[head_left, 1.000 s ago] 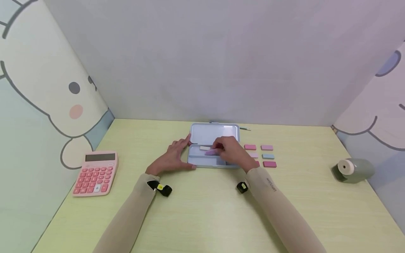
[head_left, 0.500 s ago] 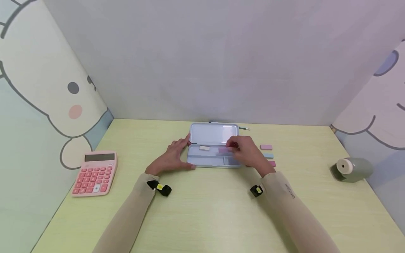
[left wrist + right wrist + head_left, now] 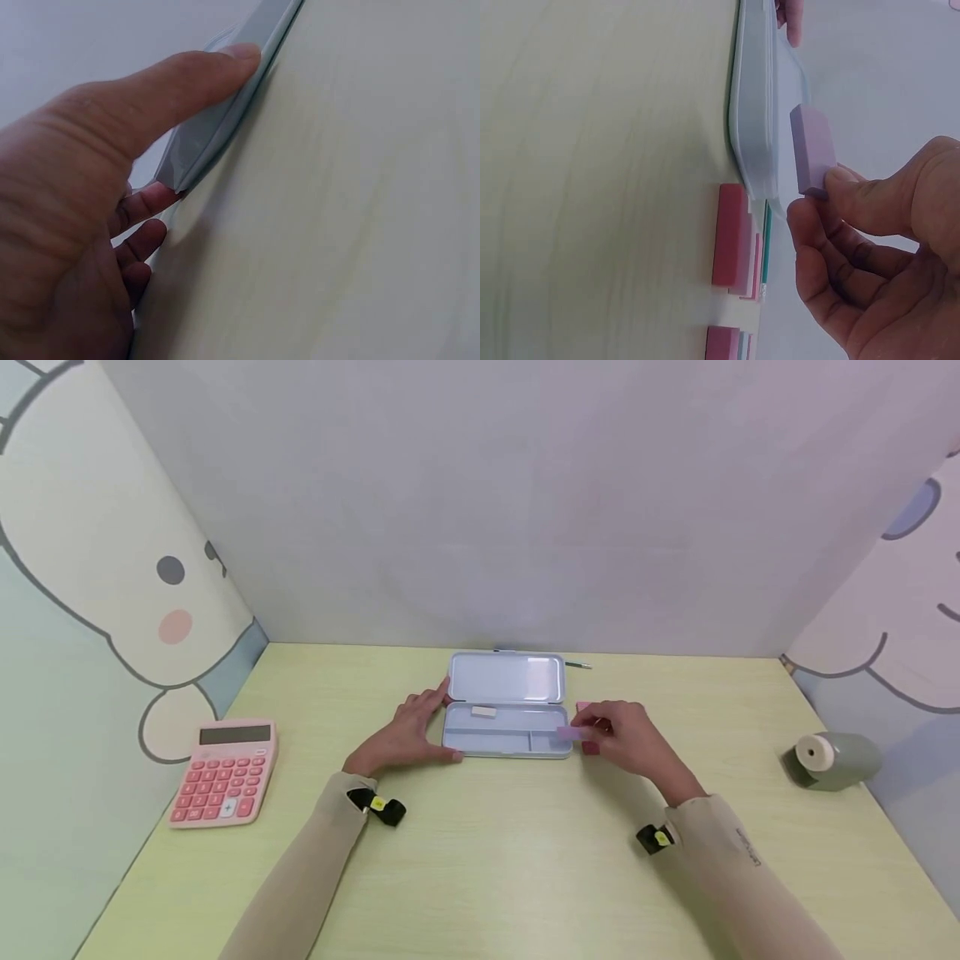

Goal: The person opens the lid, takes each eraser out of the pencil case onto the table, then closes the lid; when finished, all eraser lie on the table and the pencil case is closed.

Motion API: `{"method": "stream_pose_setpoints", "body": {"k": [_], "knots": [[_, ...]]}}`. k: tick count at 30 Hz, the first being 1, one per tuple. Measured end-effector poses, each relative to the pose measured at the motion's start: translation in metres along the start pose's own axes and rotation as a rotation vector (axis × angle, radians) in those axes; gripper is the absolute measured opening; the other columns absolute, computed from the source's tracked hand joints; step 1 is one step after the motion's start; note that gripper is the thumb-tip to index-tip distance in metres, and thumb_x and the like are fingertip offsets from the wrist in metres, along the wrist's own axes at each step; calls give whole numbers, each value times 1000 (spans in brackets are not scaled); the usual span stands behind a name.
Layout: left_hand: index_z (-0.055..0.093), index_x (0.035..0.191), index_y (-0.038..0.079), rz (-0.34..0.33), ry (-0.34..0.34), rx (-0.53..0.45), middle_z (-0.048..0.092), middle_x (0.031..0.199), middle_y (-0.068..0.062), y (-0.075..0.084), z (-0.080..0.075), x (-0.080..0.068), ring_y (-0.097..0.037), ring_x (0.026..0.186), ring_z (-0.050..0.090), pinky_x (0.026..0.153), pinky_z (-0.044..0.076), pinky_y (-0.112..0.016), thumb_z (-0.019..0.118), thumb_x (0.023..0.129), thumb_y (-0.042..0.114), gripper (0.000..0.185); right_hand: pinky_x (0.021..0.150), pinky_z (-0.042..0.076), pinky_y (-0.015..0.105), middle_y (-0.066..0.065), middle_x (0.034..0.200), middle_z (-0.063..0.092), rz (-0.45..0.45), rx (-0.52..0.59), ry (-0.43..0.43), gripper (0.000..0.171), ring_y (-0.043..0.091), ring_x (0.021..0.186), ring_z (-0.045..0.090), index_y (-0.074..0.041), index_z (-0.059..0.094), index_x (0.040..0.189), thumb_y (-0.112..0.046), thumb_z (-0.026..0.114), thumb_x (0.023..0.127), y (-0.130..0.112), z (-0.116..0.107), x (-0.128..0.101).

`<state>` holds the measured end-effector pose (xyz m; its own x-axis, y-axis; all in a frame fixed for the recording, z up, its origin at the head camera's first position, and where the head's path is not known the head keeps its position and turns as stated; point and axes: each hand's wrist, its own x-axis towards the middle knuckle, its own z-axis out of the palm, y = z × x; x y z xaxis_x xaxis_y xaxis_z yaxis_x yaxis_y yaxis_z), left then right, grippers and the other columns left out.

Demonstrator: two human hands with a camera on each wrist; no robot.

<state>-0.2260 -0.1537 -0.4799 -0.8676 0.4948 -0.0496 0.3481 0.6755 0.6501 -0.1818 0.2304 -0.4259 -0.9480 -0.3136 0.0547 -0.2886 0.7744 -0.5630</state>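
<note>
My right hand (image 3: 626, 735) pinches a purple eraser (image 3: 814, 146) between thumb and index finger, at the right end of a pale blue pencil case (image 3: 487, 742). In the head view the eraser overlaps the case's right edge. The case stands with its lid folded back, and a white eraser (image 3: 483, 712) lies in its rear compartment. Spread around the case's left end is my left hand (image 3: 405, 735). Its thumb rests straight along the front rim (image 3: 244, 112), and its fingers reach the back left corner.
Pink erasers (image 3: 731, 234) lie just right of the case, partly hidden by my right hand in the head view. A pencil (image 3: 578, 666) sticks out behind the lid. A pink calculator (image 3: 225, 772) lies left; a grey-green device with a white round knob (image 3: 834, 761) stands right.
My right hand has moved right with the purple eraser, from above the rear compartment to the case's right end. The left hand has stayed at the case's left end.
</note>
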Motion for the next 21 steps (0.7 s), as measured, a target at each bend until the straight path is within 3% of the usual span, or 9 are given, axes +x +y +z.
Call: {"method": "stream_pose_setpoints", "body": {"k": [4,12,21], "knots": [[3,175,27,7,7,2,49,157,1,1,-1,0,-31,146,37,131,27,-61,92,78,54,135,68,49,26,5,92,77,-9,-11,15,10,17,78,57,-8,82,101,-2,76,95,6,-4,-10],[4,175,28,-9,4,-10,48,158,1,2,-1,-3,-30,147,36,130,28,-62,92,78,56,134,69,47,23,3,93,78,-25,-58,12,17,13,78,55,-8,83,101,4,73,94,19,-7,-36],[4,175,28,-1,10,1,48,158,3,1,-2,-2,-30,147,36,132,26,-61,92,78,55,133,70,47,23,2,95,79,-28,-60,-20,17,12,81,56,-9,83,100,4,73,94,23,-3,-49]]}}
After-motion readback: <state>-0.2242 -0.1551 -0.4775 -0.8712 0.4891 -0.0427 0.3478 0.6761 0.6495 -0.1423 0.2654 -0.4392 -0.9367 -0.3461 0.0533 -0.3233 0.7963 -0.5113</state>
